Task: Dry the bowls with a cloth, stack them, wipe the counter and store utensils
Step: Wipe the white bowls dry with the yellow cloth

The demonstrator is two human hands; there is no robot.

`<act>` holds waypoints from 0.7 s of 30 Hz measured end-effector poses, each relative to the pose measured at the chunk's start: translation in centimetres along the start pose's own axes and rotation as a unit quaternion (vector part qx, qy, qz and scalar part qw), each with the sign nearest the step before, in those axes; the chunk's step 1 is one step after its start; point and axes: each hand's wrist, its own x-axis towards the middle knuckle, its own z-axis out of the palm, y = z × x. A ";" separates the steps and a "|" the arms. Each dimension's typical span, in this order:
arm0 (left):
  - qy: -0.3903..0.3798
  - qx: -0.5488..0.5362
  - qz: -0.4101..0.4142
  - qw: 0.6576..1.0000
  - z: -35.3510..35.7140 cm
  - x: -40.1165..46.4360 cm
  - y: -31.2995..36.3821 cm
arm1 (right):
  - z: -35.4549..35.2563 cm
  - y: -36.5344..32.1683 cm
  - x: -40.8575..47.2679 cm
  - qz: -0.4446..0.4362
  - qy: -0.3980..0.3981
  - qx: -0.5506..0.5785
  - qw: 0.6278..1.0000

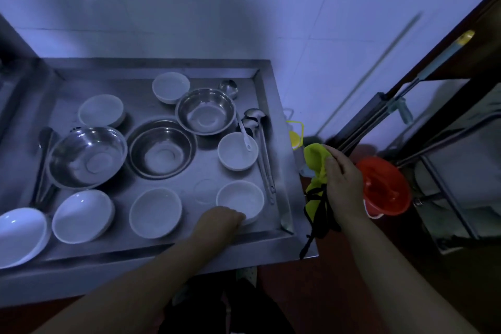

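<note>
The steel desk (273,122), a shallow rimmed tray top, carries everything: three steel bowls at its middle, white bowls scattered around them, ladles along its right rim. At its front right corner sits a white bowl (241,198). The left hand (221,221) reaches to that bowl's near rim, fingers curled at it; whether they grip yet I cannot tell. The right hand (343,179), just off the desk's right edge, pinches a yellow-green cloth (315,160). To dry well, I would lift the bowl clear, then wipe it inside and out.
</note>
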 end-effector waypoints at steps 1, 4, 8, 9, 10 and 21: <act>-0.012 0.040 0.025 0.999 0.1 0.0 0.2 | 0.0 0.1 -0.1 0.004 0.003 -0.001 1.000; 0.007 0.074 0.044 0.996 0.9 0.0 0.2 | 0.1 0.2 -0.4 0.011 0.011 -0.004 1.000; -0.008 0.084 0.079 0.993 1.7 -0.1 0.1 | 0.6 -0.2 -0.6 0.011 0.002 -0.005 1.000; -0.013 0.085 0.083 0.993 1.9 -0.2 0.0 | 0.8 -0.2 -0.6 0.008 -0.004 -0.004 1.000; -0.011 0.082 0.087 0.993 2.2 -0.2 -0.1 | 1.0 -0.2 -0.6 0.006 -0.010 -0.005 1.000; 0.207 -0.105 -0.087 0.969 0.5 -4.3 -3.7 | 6.2 -3.1 -1.9 -0.029 -0.078 0.016 0.996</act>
